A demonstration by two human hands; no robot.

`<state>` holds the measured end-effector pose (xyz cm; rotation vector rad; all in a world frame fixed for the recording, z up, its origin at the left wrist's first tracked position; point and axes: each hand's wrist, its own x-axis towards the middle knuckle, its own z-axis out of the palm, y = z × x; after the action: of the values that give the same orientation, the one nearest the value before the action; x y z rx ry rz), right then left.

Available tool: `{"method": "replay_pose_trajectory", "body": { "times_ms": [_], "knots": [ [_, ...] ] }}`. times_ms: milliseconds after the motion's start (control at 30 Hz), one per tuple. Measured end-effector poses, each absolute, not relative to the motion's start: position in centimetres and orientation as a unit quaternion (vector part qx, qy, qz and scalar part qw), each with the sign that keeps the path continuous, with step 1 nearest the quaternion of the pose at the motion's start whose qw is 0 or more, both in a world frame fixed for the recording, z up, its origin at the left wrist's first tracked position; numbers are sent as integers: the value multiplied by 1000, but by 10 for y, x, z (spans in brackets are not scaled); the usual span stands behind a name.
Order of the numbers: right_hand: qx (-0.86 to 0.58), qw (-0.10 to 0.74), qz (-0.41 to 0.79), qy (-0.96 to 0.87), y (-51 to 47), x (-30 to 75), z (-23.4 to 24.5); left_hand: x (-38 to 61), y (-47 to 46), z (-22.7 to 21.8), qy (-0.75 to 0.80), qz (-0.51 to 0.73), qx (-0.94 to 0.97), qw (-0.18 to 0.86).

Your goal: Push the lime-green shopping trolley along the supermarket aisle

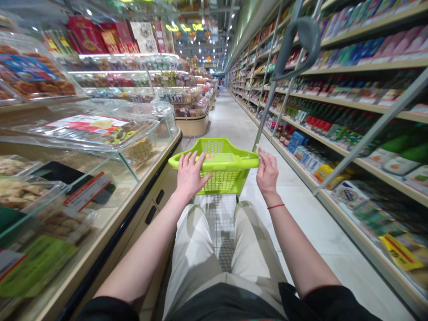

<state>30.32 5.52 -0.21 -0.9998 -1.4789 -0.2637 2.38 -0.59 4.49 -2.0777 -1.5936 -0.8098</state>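
Above pale trousers [194, 249], the left hand [190, 174] is resting on the handle [220, 166] of a green shopping cart [222, 182], fingers spread and thumb apart; the right hand [268, 173], a red band [276, 206] circling its wrist, is sitting bent at the handle's right end — whether clamped, I cannot tell. The cart is standing ahead, between a food counter [138, 227] on the left and stocked shelves [394, 183] on the right. Farther off, red boxes [87, 34] are topping a lit display [127, 55], and a pale aisle [222, 111] is stretching beyond.
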Motion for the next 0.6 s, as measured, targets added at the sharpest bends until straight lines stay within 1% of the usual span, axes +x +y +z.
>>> {"method": "replay_pose_trajectory", "body": {
  "times_ms": [100,200,333,400,500,600],
  "knots": [
    [-433,635,-121,-628,54,289,-4,18,-5,42,-575,-281,-742,200],
    [-402,639,-145,-640,45,250,-6,19,-5,40,-564,-290,-747,199],
    [-341,553,-163,-743,27,189,-11,26,-5,39,-545,-305,-757,191],
    [-338,514,-167,-771,22,174,-16,29,-6,39,-539,-309,-761,188],
    [-351,500,-190,-769,24,183,-26,30,-6,38,-527,-316,-767,185],
    [-361,521,-213,-744,37,218,-36,31,-6,37,-517,-320,-773,182]
  ]
}}
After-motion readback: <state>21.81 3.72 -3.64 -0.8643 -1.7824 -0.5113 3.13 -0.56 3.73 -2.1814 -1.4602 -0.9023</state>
